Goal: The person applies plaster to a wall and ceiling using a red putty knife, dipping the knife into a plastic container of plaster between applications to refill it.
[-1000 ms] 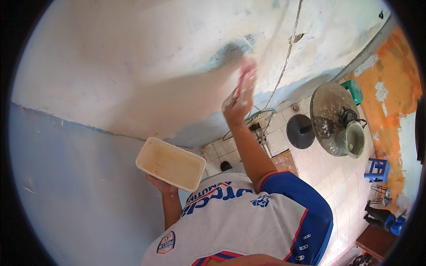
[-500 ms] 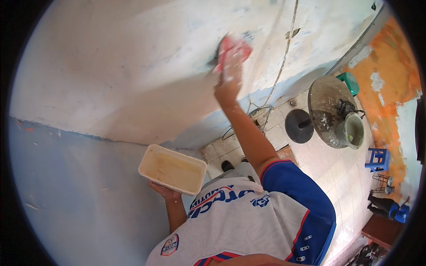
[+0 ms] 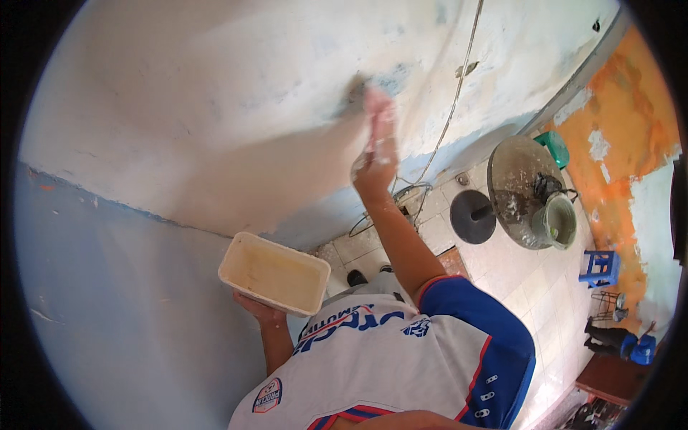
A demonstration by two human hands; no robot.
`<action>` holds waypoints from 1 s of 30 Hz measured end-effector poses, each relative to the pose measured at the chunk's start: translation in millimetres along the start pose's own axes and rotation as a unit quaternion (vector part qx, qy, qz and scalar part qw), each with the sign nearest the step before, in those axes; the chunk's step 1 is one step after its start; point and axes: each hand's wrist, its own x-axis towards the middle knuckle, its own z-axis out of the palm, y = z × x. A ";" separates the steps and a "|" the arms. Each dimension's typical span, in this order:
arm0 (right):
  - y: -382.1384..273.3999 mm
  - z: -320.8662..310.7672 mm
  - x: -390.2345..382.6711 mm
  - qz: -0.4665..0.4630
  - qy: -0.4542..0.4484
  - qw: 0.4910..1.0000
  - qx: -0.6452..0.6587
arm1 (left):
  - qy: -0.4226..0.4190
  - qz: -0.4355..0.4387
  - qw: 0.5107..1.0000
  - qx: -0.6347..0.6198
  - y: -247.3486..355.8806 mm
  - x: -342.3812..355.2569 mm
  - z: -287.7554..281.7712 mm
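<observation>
In my left hand [image 3: 259, 309] is a shallow, rectangular cream-coloured tub [image 3: 276, 272], gripped from beneath its near side. Its inside looks smeared with pale paste and its mouth is tilted up toward me. My right arm reaches out to the wall [image 3: 179, 93], which carries patchy white coating with bluish-grey spots. Whitish smears cover my right hand [image 3: 375, 161], and its fingers are closed on a flat red scraper [image 3: 377, 99]. Motion blurs the scraper, and only a narrow pinkish part of it shows. A dark shadow lies on the wall beside its tip.
A cable [image 3: 459, 93] runs down the wall to coiled wires near the floor. On the right are a round tabletop [image 3: 512, 179] with a grey bucket [image 3: 557, 223], a dark round base [image 3: 473, 216], a green stool [image 3: 554, 149] and a blue stool [image 3: 600, 268]. Farther off is another person [image 3: 638, 347].
My right hand has drawn slightly down the wall, and the red scraper has turned from broadside to nearly edge-on. The tub in my left hand has barely shifted.
</observation>
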 end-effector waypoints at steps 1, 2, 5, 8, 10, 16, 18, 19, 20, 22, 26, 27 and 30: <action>5.4 3.8 8.1 0.024 0.012 0.999 -0.017 | -0.008 -0.001 1.000 -0.001 -2.6 -0.2 -2.8; 9.7 3.8 14.3 0.055 0.028 0.997 -0.037 | -0.016 -0.005 1.000 0.006 0.7 -0.5 -5.8; 36.7 18.8 0.3 0.044 -0.092 0.954 -0.281 | -0.019 0.003 1.000 -0.003 -3.9 4.8 -14.2; 12.6 4.2 -22.6 0.044 -0.047 0.992 -0.109 | -0.021 0.029 0.999 0.011 -2.7 -3.2 12.3; 9.0 -0.3 -17.5 0.072 0.012 0.996 -0.050 | -0.015 0.032 0.999 0.025 -3.8 -4.1 19.7; 18.4 25.5 -53.0 0.061 -0.086 0.988 -0.115 | 0.009 -0.005 0.998 0.070 3.4 -2.7 3.8; 4.8 23.5 -65.7 0.079 -0.081 0.992 -0.053 | -0.019 0.008 0.998 0.067 4.5 -1.6 4.9; 0.8 16.2 -57.3 0.093 -0.046 0.994 -0.010 | -0.004 0.016 0.998 0.062 5.5 -0.5 7.0; 5.6 11.0 -44.3 0.093 -0.013 0.995 -0.030 | 0.013 0.017 0.998 0.059 4.4 -2.2 11.3; 16.3 1.0 -19.0 0.097 0.053 0.991 -0.069 | 0.037 0.010 0.998 0.056 5.2 -6.8 8.7; 32.1 39.6 -43.5 0.056 -0.029 0.993 -0.100 | 0.041 -0.006 0.998 0.047 3.4 2.9 2.7; 12.4 37.2 -64.8 0.050 -0.086 0.991 -0.090 | 0.047 0.000 0.998 0.041 6.0 4.7 -1.2; -17.0 18.6 -48.1 0.072 -0.006 0.997 -0.002 | -0.035 -0.002 0.998 0.043 7.8 -4.5 18.0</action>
